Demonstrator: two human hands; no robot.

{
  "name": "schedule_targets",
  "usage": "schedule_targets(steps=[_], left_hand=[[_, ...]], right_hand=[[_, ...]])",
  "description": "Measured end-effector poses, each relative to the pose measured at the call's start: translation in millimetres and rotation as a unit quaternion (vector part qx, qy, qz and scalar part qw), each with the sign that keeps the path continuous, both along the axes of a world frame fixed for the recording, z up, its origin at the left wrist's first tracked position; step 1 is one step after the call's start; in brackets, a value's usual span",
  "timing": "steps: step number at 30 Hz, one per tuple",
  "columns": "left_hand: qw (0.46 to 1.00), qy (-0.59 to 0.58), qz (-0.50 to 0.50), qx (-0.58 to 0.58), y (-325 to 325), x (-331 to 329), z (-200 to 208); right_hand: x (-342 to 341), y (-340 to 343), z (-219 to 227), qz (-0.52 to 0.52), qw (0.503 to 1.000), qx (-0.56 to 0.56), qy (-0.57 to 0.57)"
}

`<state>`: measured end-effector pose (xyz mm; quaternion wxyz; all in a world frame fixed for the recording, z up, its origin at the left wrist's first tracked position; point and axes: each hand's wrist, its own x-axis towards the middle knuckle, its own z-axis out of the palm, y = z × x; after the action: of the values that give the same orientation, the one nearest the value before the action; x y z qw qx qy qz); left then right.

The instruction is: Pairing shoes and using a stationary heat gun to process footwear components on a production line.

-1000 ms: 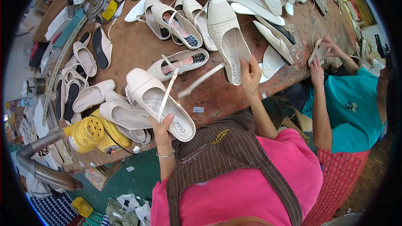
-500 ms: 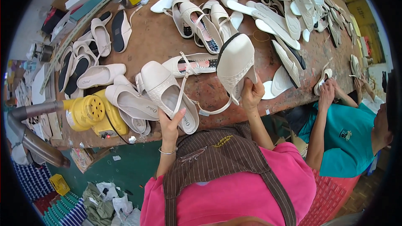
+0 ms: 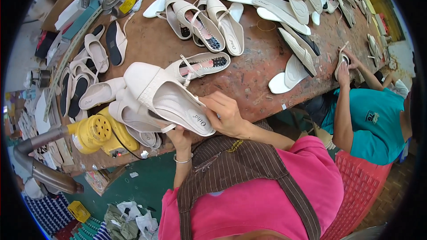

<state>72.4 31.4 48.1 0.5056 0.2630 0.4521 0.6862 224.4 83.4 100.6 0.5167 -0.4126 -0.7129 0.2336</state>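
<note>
My left hand [image 3: 180,138] is closed around the underside of a cream flat shoe [image 3: 144,82], which is tilted toe up and to the left above the table. My right hand [image 3: 226,116] grips the same shoe's side near the heel, its fingertips bent at the edge. Below the shoe a dark edge and a pale strap show by my left hand; whether they belong to a second shoe I cannot tell. Just behind lies a strapped shoe [image 3: 212,63] with a bare patterned inside. More cream shoes [image 3: 129,114] rest under and beside the held one.
A yellow machine [image 3: 101,126] with a grey pipe stands at the table's front left. Shoes [image 3: 231,26] lie further back, and loose insoles [image 3: 289,9] are heaped at the far right. A co-worker in a teal shirt [image 3: 371,122] handles a shoe at the right.
My right hand has come left and down from the raised second shoe to the shoe in my left hand. That second shoe no longer shows clearly. The held shoe has shifted left.
</note>
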Motion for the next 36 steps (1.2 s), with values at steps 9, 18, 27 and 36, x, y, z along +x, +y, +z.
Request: schedule_targets(steps=[9,18,27,36], left_hand=[[0.997,-0.017,-0.042,-0.064,23.1,16.6,33.6],[0.987,-0.115,0.043,-0.105,29.9,24.7,32.7],[0.974,-0.212,0.049,-0.064,35.2,21.1,41.1],[0.99,-0.114,-0.078,0.035,32.2,2.6,42.0]], right_hand=[[4.8,24.9,19.7,-0.021,0.927,-0.248,0.281],[-4.2,15.6,14.9,0.015,0.966,-0.197,0.167],[-2.3,1.3,7.5,0.058,0.98,-0.189,0.034],[8.0,16.9,1.6,0.114,0.812,-0.469,0.328]])
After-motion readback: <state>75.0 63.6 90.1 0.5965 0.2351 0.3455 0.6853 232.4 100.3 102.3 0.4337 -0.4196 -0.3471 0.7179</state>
